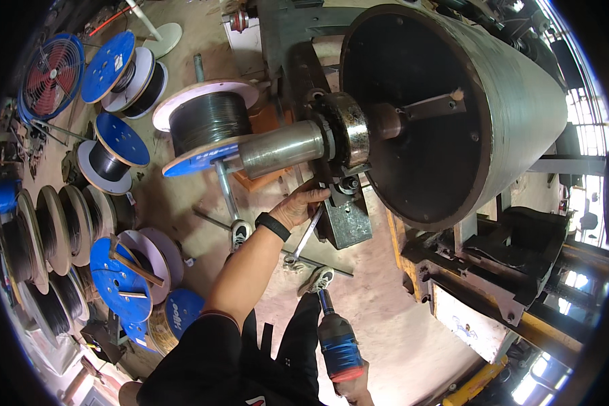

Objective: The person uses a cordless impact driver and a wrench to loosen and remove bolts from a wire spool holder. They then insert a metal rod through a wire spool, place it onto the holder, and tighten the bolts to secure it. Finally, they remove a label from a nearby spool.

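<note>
My left hand [302, 203], with a black band at the wrist, is at the side of a dark steel bearing bracket [350, 221]. Its fingers curl out of sight around the upper part of a steel wrench [307, 233], whose ring end points down. Just beside the thumb, a bolt with a nut [349, 184] sits on the bracket under the bearing housing [352, 129]. Low in the view, my right hand [354, 385] grips an impact wrench [340, 345] with blue wrapping and a long socket, pointing away from me. The socket is apart from the bolt.
A large steel drum [517, 116] and its protruding shaft [284, 147] fill the upper middle and right. Wire spools [210, 119] stand on the left, near a floor fan [53, 73]. A metal bar [330, 267] lies by my shoes. A yellow frame [396, 238] stands at right.
</note>
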{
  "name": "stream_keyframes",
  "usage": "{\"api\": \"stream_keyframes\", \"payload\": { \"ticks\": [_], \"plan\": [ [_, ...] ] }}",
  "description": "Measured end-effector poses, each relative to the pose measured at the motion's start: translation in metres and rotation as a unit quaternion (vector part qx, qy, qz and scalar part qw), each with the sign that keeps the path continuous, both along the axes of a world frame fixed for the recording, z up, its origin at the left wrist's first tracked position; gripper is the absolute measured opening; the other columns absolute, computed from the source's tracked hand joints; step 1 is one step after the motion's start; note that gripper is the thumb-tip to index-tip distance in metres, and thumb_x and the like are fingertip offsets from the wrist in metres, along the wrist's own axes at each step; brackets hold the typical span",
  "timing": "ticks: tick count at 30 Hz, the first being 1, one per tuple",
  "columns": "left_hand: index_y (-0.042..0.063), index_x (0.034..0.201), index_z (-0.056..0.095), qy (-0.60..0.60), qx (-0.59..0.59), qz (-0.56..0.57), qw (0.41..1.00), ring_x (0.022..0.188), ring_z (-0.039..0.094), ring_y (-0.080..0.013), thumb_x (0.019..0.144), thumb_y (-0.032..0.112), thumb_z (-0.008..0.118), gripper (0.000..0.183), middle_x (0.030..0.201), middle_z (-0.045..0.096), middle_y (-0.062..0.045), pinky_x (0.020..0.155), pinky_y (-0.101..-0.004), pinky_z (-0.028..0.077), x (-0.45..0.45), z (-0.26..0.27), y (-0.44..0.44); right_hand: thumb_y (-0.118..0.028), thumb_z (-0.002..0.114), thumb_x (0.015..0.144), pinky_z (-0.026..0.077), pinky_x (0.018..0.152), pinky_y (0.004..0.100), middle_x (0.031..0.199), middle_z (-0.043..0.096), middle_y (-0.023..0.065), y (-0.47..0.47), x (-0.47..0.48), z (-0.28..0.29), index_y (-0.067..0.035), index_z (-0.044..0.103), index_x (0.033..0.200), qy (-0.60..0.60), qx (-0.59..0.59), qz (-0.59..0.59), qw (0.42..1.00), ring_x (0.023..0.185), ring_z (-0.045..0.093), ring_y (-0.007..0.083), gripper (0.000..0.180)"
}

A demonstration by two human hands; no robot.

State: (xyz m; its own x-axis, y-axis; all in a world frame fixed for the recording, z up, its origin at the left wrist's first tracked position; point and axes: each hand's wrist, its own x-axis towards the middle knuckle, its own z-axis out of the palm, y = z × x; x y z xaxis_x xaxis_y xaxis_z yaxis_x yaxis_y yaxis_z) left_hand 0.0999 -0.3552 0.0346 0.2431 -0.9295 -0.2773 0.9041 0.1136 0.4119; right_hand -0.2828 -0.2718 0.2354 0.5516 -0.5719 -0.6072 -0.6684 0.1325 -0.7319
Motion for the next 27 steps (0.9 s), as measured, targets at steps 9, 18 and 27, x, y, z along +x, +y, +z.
{"api": "stream_keyframes", "payload": {
  "ticks": [9,18,27],
  "plan": [
    [0.006,0.126,0.06,0.037,0.01,-0.013,0.999,0.104,0.063,-0.0169,0.076,0.022,0.083,0.057,0.113,0.067,-0.003,0.095,-0.0314,0.05,0.003,0.002,-0.004,-0.013,0.072,0.084,0.053,0.064,0.033,0.085,0.069,0.0085,-0.029,0.027,0.029,-0.002,0.067,0.107,0.063,-0.052,0.106,0.991,0.071,0.063,0.018,0.027],
    [0.01,0.1,0.068,-0.034,0.003,-0.044,0.998,0.07,0.054,-0.0064,0.074,0.027,0.087,0.036,0.082,0.061,0.006,0.06,-0.0219,0.042,0.008,-0.013,-0.007,-0.003,0.078,0.076,0.052,0.07,0.0332,0.091,0.068,0.0052,-0.077,0.087,0.08,-0.004,0.066,0.105,0.148,-0.282,0.358,0.878,0.086,0.063,0.0178,0.031],
    [0.009,0.111,0.067,-0.033,-0.007,-0.126,0.991,0.087,0.058,-0.0116,0.073,0.02,0.085,0.043,0.096,0.065,0.0,0.076,-0.0288,0.049,0.029,-0.007,-0.006,-0.002,0.077,0.077,0.052,0.065,0.0328,0.089,0.065,0.0056,-0.091,0.121,0.074,-0.003,0.062,0.108,0.066,-0.114,0.065,0.989,0.077,0.063,0.0176,0.035]
  ]
}}
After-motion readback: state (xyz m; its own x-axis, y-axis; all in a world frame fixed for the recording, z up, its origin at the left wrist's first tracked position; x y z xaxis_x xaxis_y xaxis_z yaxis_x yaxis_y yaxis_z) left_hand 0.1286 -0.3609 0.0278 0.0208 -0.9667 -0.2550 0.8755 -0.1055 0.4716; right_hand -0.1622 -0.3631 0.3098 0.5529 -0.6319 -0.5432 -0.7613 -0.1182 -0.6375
